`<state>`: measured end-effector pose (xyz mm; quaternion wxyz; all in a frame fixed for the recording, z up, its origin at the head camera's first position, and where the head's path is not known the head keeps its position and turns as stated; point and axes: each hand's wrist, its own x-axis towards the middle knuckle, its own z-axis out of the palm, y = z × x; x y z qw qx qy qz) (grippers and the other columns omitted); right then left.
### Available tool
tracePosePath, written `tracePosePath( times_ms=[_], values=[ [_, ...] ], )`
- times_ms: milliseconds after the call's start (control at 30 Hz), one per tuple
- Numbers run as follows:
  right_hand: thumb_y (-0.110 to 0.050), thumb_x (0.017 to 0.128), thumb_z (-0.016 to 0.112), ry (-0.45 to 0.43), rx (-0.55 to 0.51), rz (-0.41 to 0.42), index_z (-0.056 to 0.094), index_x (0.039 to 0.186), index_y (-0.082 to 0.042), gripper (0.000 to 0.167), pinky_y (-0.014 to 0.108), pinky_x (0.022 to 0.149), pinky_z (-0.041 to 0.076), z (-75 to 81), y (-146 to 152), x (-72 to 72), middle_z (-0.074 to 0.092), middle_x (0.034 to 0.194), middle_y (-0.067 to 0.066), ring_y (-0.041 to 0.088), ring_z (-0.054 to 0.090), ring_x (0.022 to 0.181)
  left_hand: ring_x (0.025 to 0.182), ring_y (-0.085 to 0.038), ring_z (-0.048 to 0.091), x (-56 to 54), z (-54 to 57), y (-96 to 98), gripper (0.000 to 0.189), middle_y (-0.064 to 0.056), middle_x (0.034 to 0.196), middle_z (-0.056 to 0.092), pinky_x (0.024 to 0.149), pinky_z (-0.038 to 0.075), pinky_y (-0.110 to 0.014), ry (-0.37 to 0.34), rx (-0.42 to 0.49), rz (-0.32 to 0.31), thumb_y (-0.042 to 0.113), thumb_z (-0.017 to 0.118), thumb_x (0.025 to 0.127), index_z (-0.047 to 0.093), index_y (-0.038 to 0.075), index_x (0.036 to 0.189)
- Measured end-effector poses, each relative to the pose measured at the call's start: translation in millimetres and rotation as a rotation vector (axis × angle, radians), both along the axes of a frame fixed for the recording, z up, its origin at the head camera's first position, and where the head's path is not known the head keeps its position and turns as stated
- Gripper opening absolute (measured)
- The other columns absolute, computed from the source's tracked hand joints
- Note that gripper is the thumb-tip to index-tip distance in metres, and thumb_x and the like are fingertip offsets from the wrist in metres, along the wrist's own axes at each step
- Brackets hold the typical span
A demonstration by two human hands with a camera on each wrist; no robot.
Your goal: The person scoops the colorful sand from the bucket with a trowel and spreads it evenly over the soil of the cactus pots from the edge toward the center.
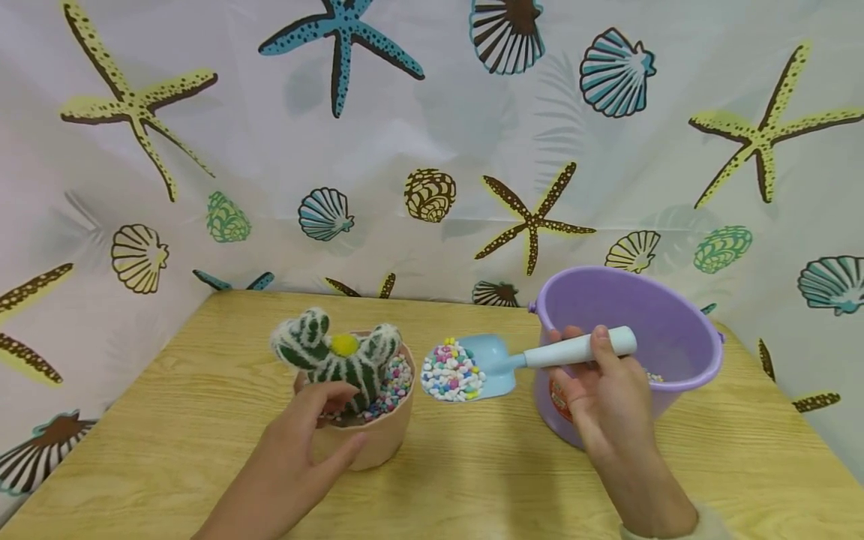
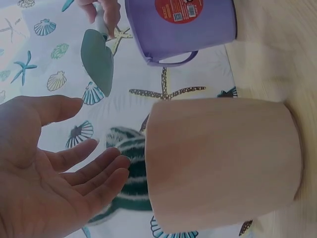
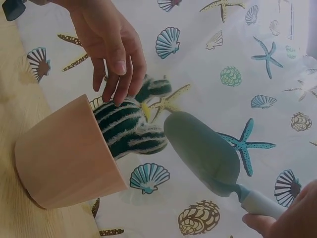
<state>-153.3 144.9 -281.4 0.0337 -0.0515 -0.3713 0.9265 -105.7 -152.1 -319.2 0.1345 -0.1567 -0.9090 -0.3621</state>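
A knitted-looking green cactus with white stripes and a yellow flower stands in a peach pot, with small coloured pebbles around its base. Close by the cactus, at the pot's near left side, is my left hand, its fingers loosely extended; whether they touch the cactus I cannot tell. My right hand grips the pale handle of a light blue toy shovel. Multicoloured pebbles fill the front of its blade, which hangs above the table just right of the pot. From below, the blade's underside shows.
Behind my right hand stands a purple bucket with a red label; a few pebbles show inside. Everything stands on a wood-grain table. A white cloth printed with starfish and shells rises behind and on both sides.
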Motion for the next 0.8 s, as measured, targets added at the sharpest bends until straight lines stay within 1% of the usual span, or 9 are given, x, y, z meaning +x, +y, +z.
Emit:
tracePosePath(
  times_ms=[167,267,400,500,600,667,733,800],
  values=[
    [-0.029,0.101,0.040,0.012,0.032,0.001,0.036,0.114,-0.007,0.026,0.036,0.094,0.051,-2.6,-7,1.1,0.056,0.098,0.005,0.020,0.063,0.105,0.106,-0.020,0.058,0.6,-2.9,-13.2,0.037,-0.004,0.115,0.059,0.082,0.052,-0.036,0.026,-0.024,0.048,0.021,0.068,0.089,0.053,0.009,0.120],
    [-0.028,0.101,0.040,0.026,0.044,0.006,0.036,0.114,-0.007,0.025,0.036,0.093,0.051,-4.2,-12,1.8,0.058,0.098,0.005,0.020,0.061,0.106,0.105,-0.020,0.058,0.2,-3.8,-20.5,0.037,-0.005,0.115,0.059,0.079,0.051,-0.035,0.036,-0.039,0.073,0.021,0.069,0.089,0.054,0.008,0.120],
    [-0.029,0.102,0.039,0.034,0.078,0.004,0.037,0.115,-0.006,0.026,0.036,0.094,0.051,-5.9,-19,3.0,0.057,0.100,0.004,0.018,0.061,0.106,0.105,-0.023,0.058,-1.3,-5.7,-30.8,0.039,-0.007,0.118,0.059,0.079,0.051,-0.037,0.018,-0.054,0.112,0.022,0.068,0.089,0.053,0.006,0.121],
    [-0.029,0.102,0.038,0.038,0.105,-0.001,0.038,0.116,-0.005,0.027,0.036,0.094,0.050,-7.0,-24,3.6,0.056,0.101,0.003,0.017,0.061,0.104,0.105,-0.026,0.056,-4.0,-7.7,-38.5,0.039,-0.010,0.118,0.057,0.081,0.051,-0.041,0.000,-0.055,0.133,0.020,0.067,0.090,0.052,0.003,0.122],
    [-0.028,0.102,0.037,0.046,0.125,-0.005,0.039,0.116,-0.003,0.029,0.036,0.094,0.051,-8.6,-29,3.9,0.056,0.101,0.003,0.017,0.061,0.103,0.105,-0.029,0.055,-9.2,-9.4,-46.1,0.043,-0.015,0.120,0.053,0.084,0.051,-0.047,-0.025,-0.047,0.148,0.021,0.067,0.090,0.049,0.001,0.123],
    [-0.028,0.103,0.035,0.051,0.144,-0.004,0.040,0.116,-0.003,0.029,0.036,0.093,0.051,-9.9,-32,4.2,0.056,0.100,0.002,0.016,0.061,0.102,0.107,-0.031,0.052,-14.2,-10.6,-51.1,0.049,-0.018,0.123,0.049,0.086,0.050,-0.050,-0.049,-0.030,0.147,0.023,0.067,0.090,0.045,-0.001,0.126],
    [-0.027,0.103,0.035,0.057,0.155,-0.001,0.041,0.116,-0.004,0.028,0.036,0.092,0.052,-11.6,-35,4.4,0.056,0.100,0.001,0.015,0.062,0.101,0.110,-0.032,0.050,-20.0,-12.2,-56.4,0.056,-0.019,0.126,0.046,0.088,0.048,-0.051,-0.070,-0.006,0.134,0.026,0.068,0.089,0.042,-0.002,0.130],
    [-0.027,0.103,0.035,0.060,0.158,0.002,0.040,0.116,-0.005,0.025,0.036,0.091,0.052,-12.8,-38,4.7,0.056,0.099,-0.001,0.015,0.062,0.100,0.114,-0.033,0.047,-26.5,-14.5,-62.0,0.063,-0.021,0.130,0.042,0.090,0.046,-0.052,-0.100,0.027,0.108,0.027,0.068,0.089,0.037,-0.003,0.135]
  ],
)
